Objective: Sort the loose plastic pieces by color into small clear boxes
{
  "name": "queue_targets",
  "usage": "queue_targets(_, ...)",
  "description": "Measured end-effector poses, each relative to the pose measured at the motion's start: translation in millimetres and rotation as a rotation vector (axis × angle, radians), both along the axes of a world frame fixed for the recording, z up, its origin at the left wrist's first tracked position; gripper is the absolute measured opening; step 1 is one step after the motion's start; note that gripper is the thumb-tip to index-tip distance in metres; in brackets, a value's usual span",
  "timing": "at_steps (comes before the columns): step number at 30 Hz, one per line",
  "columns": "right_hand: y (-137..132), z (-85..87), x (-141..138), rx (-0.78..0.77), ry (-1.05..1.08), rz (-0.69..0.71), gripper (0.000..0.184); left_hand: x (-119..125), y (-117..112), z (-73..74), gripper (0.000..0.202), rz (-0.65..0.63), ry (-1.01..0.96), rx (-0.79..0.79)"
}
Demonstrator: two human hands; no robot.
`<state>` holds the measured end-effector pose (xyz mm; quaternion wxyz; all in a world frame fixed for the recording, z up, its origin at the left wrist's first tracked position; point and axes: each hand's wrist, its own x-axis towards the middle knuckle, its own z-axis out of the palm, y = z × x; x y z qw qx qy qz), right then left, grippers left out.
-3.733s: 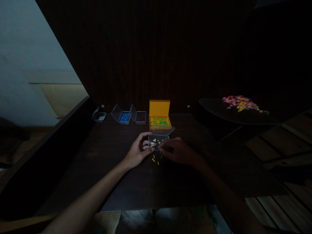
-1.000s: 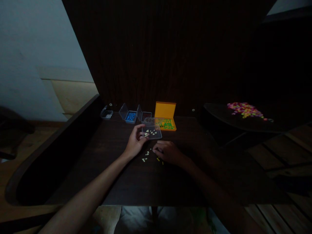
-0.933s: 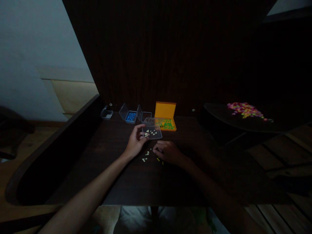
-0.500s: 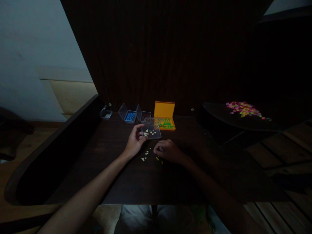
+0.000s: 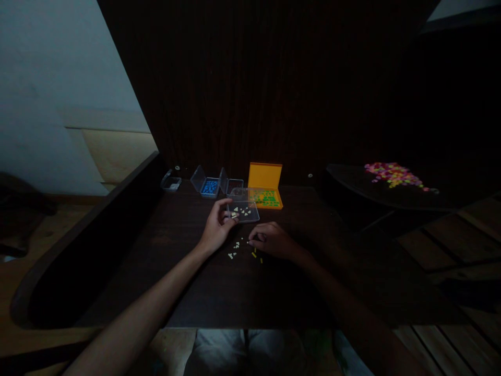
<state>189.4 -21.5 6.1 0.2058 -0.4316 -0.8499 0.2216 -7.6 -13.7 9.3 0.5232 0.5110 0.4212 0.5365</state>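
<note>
My left hand grips the left side of a clear plastic box, which holds several small pale pieces. Below it, more pale pieces lie scattered on the dark table. My right hand is low over the table, thumb and fingertips pinched together beside this scatter. Whatever is between those fingertips, if anything, is too small to make out. Several yellow pieces lie just under my right hand, which partly covers that spot.
Behind stand an open orange case with green pieces, a clear box of blue pieces, another clear box with dark pieces, and a small clear container. Colourful bits lie heaped on a side shelf at right.
My right hand has shifted very slightly, fingertips still pinched, and a pale piece now shows by them. My left hand keeps the clear box in place.
</note>
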Motion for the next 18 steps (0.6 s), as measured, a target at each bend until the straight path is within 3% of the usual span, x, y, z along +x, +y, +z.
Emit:
queue_targets(11,1.1,-1.0,-7.1,0.046,-0.03,0.047,0.004,0.8,0.3,-0.8,0.052,0.0,-0.003,0.004)
queue_targets(18,3.9,-3.7,-7.7,0.055,-0.036,0.054,0.015,0.7,1.0,-0.4,0.051,0.007,-0.017,0.002)
